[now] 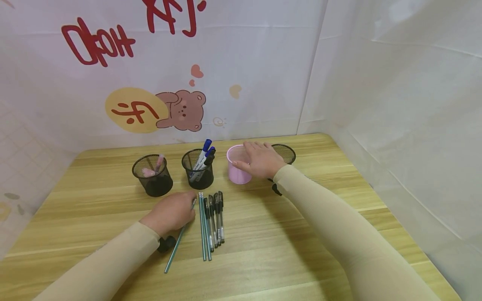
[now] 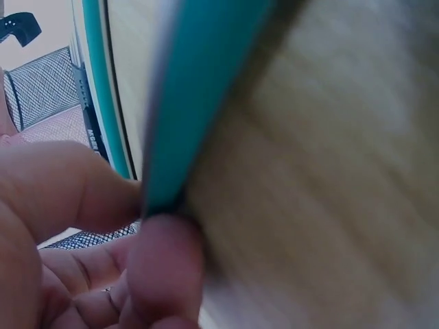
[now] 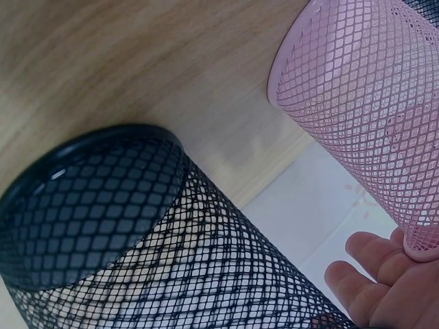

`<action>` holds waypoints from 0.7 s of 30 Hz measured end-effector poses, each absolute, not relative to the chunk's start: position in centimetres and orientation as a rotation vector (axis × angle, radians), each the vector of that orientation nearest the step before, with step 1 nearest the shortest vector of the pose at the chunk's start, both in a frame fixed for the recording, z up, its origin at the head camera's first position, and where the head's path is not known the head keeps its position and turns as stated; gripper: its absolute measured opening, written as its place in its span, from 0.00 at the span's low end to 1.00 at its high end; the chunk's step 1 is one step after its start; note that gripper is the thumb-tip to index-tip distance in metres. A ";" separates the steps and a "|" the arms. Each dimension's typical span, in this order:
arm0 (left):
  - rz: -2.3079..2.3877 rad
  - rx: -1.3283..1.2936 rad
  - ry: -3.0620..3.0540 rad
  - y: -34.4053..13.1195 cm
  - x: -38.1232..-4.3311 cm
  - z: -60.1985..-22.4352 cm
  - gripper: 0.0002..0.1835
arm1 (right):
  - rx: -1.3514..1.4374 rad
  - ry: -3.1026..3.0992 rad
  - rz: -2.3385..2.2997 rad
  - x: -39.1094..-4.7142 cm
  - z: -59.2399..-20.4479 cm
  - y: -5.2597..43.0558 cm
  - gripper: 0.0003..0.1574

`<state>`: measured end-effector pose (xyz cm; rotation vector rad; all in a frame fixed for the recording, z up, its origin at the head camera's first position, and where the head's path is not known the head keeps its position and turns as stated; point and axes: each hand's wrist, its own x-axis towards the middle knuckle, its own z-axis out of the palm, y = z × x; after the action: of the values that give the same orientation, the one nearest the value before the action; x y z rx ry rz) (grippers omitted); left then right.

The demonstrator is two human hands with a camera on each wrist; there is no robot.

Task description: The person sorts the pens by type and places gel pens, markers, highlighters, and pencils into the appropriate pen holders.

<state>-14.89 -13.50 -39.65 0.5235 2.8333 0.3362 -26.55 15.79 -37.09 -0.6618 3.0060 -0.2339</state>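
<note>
My left hand [image 1: 171, 212] pinches a teal pencil [image 1: 175, 251] near its upper end, between thumb and fingertip. Up close in the left wrist view, that pencil [image 2: 199, 82] slants up from the fingertips. Two similar pencils [image 1: 205, 234] lie side by side just right of it, along with several black-capped pens [image 1: 215, 221]. My right hand [image 1: 263, 159] is at the rim of a pink mesh cup [image 1: 239, 173], fingers extended and thumb spread across its near side. Behind this hand, a black mesh cup [image 1: 285, 153] is partly hidden; the right wrist view shows its mesh wall [image 3: 226, 253].
At the left, one black mesh cup [image 1: 158, 187] contains pink items. Beside it another black mesh cup [image 1: 201, 182] holds blue- and black-capped markers [image 1: 203, 158]. The wooden table [image 1: 271, 259] ends at printed cloth walls [image 1: 263, 75] behind and to the right.
</note>
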 end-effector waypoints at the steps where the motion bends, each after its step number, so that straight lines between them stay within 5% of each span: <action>1: 0.343 0.519 2.833 -13.5 -14.9 -39.7 0.21 | -0.663 3.006 -0.234 -26.6 -37.1 15.8 0.65; 21: 0.707 0.451 2.786 -14.1 -16.0 -37.9 0.28 | -0.652 3.009 -0.203 -26.7 -37.3 15.8 0.66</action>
<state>-15.95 -14.11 -37.92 0.4506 2.7861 0.7074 -26.72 15.76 -37.32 -0.6523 3.0093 -0.2032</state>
